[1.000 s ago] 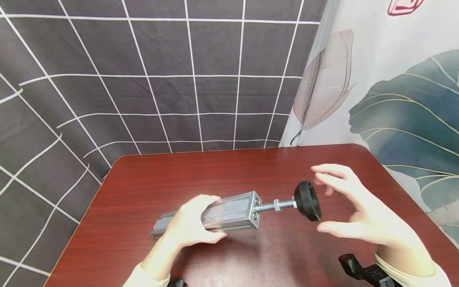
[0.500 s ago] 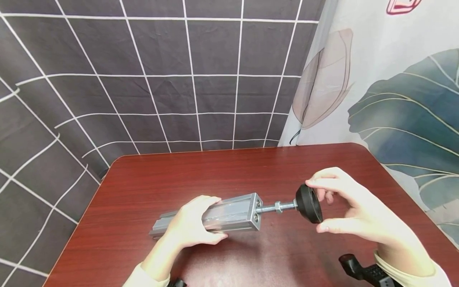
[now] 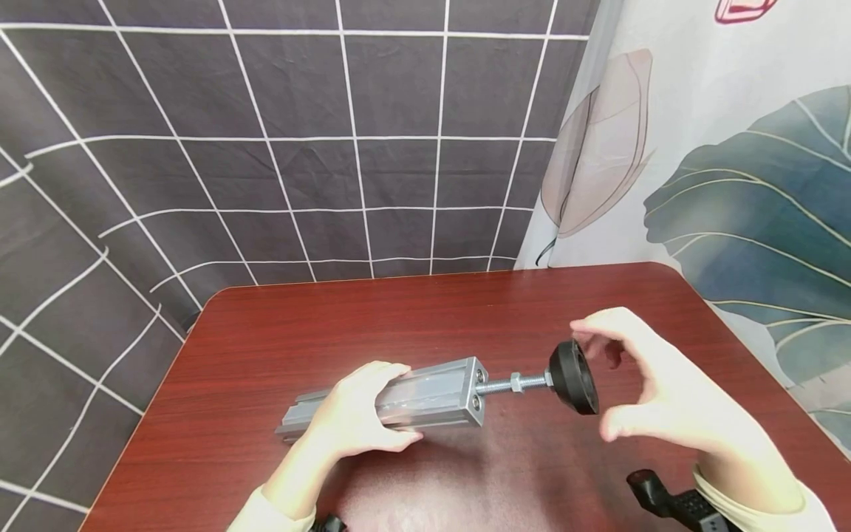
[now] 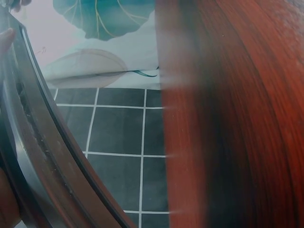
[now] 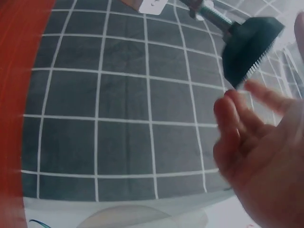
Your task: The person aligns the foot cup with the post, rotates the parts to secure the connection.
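My left hand grips a silver aluminium profile from above, holding it raised and slanted over the table. From the profile's right end sticks out a threaded rod with a hex nut partway along. A black round levelling foot caps the rod, its broad face turned right. My right hand is just beyond that face, fingers bent, thumb spread away from the foot's lower edge. In the right wrist view, the fingertips lie close to the foot's ribbed rim. The profile fills the left wrist view's left side.
The reddish-brown wooden table has rounded far corners. Behind it hangs a dark grey cloth with a white grid. A pale leaf-patterned curtain hangs at the right. A black device is strapped at my right wrist.
Right fingers and thumb came in to the foot's rim half a second ago; now the thumb has drawn back to the right and the fingers bend more. The left hand keeps its grip.
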`<action>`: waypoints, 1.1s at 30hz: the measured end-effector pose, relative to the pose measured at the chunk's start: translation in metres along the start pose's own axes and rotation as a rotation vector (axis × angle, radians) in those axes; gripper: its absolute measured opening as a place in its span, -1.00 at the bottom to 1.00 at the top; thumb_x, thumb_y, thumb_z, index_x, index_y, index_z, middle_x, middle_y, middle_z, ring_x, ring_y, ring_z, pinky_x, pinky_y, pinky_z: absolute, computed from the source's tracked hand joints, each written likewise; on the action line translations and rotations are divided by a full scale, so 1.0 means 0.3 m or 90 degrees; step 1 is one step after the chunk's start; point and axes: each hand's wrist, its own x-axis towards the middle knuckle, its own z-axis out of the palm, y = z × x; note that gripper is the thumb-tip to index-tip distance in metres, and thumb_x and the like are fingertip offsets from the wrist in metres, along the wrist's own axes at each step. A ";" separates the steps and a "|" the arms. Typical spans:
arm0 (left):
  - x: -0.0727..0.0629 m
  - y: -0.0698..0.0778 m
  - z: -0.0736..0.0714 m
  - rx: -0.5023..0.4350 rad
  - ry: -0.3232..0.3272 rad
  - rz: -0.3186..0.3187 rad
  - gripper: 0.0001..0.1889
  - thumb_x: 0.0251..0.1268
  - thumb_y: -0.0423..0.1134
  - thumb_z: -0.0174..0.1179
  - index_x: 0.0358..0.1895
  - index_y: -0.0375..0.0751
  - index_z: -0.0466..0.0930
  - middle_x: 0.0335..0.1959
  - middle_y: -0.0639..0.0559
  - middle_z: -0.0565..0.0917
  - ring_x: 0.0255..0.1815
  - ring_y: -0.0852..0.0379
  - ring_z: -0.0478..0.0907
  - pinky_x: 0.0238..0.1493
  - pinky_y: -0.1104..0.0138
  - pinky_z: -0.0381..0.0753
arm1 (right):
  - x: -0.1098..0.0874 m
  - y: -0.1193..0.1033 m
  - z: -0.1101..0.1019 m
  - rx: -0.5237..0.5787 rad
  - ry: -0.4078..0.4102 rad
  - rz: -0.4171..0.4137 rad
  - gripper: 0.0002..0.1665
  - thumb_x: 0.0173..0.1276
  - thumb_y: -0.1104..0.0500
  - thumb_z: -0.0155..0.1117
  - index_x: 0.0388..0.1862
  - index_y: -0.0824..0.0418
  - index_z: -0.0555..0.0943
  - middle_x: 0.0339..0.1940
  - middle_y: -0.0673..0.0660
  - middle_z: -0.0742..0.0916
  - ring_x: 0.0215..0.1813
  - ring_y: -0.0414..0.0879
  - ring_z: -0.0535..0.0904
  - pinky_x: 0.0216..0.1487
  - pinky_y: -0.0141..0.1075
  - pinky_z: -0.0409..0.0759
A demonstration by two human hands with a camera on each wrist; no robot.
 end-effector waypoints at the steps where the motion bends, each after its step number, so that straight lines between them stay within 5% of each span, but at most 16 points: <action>1: 0.000 0.000 -0.002 -0.002 0.000 -0.001 -0.23 -0.51 0.10 0.54 0.00 -0.08 0.57 -0.12 0.14 0.62 -0.10 0.20 0.53 -0.07 0.31 0.51 | 0.001 -0.002 -0.003 -0.001 0.000 -0.030 -0.03 -0.08 -0.19 0.49 0.19 0.37 0.42 -0.02 0.10 0.51 -0.08 -0.18 0.38 -0.14 -0.43 0.33; 4: 0.000 0.000 -0.006 -0.006 0.000 -0.005 -0.23 -0.50 0.09 0.54 0.01 -0.08 0.57 -0.11 0.14 0.62 -0.10 0.20 0.53 -0.08 0.30 0.51 | 0.006 -0.009 -0.009 -0.025 -0.010 -0.113 -0.15 0.06 -0.12 0.43 0.18 0.40 0.44 0.13 0.25 0.46 0.14 -0.09 0.34 0.06 -0.45 0.27; 8: -0.002 -0.001 -0.009 -0.004 -0.001 -0.006 -0.23 -0.48 0.10 0.54 0.02 -0.09 0.57 -0.10 0.13 0.61 -0.08 0.19 0.53 -0.07 0.29 0.51 | 0.009 -0.015 -0.013 -0.072 -0.028 -0.154 -0.42 0.23 -0.05 0.31 0.06 0.35 0.55 0.16 0.27 0.46 0.24 -0.08 0.33 0.12 -0.46 0.29; 16: -0.002 0.004 -0.009 -0.003 -0.006 -0.005 -0.22 -0.48 0.11 0.53 0.02 -0.10 0.57 -0.10 0.14 0.62 -0.09 0.19 0.53 -0.07 0.29 0.51 | 0.001 0.002 0.008 -0.025 0.010 -0.070 -0.23 -0.01 -0.09 0.48 0.09 0.34 0.53 -0.04 0.09 0.51 -0.24 -0.27 0.40 -0.26 -0.48 0.37; 20: 0.001 0.001 -0.001 -0.002 -0.006 0.000 -0.23 -0.47 0.11 0.53 0.02 -0.09 0.57 -0.11 0.15 0.62 -0.10 0.21 0.53 -0.08 0.30 0.51 | 0.000 0.004 0.015 -0.002 0.036 -0.035 -0.15 -0.08 -0.15 0.49 0.13 0.31 0.51 -0.15 0.06 0.52 -0.29 -0.25 0.38 -0.33 -0.45 0.35; 26: -0.003 0.001 0.004 -0.002 -0.015 -0.008 -0.25 -0.43 0.11 0.52 0.03 -0.07 0.56 -0.09 0.17 0.61 -0.09 0.21 0.52 -0.06 0.30 0.50 | -0.009 -0.013 -0.016 -0.036 0.001 -0.075 -0.03 -0.02 -0.19 0.45 0.22 0.42 0.40 0.00 0.11 0.50 -0.14 -0.22 0.36 -0.18 -0.47 0.30; 33: -0.009 0.006 -0.001 0.010 -0.025 -0.024 -0.25 -0.43 0.12 0.51 0.02 -0.07 0.57 -0.08 0.15 0.61 -0.07 0.20 0.52 -0.06 0.27 0.50 | -0.020 -0.011 -0.030 -0.086 -0.062 -0.133 -0.35 0.21 -0.05 0.32 0.13 0.36 0.50 0.22 0.22 0.44 0.25 -0.11 0.32 0.13 -0.47 0.29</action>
